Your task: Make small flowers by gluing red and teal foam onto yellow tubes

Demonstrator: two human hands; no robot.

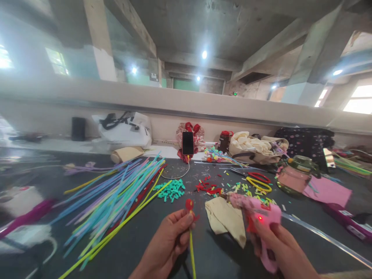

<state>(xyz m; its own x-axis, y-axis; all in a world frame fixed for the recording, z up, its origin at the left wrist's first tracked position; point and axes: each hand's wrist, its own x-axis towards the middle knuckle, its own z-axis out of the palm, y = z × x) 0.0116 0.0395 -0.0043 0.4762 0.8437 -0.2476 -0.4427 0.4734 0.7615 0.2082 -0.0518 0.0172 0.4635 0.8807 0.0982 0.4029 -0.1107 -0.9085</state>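
Observation:
My left hand [177, 234] pinches a pipe-cleaner flower [189, 205] with a small red head and a yellow-green stem that hangs down below my fingers. My right hand [279, 244] is wrapped round the handle of a pink glue gun [263, 213] with a red light lit on its side. The gun's nozzle points left, above a folded beige cloth [226, 219] and apart from the flower. Beyond my hands lie small piles of cut pieces: turquoise ones [171, 190], red ones [207, 188] and yellow-green ones [247, 190].
Long coloured pipe cleaners [116, 205] spread over the table's left side. A phone [188, 143] stands at the back on a cable. Scissors [258, 182], a jar [296, 176], pink paper [328, 192] and a cloth-filled basket [255, 149] are to the right. A clear glue stick [325, 238] lies near the gun.

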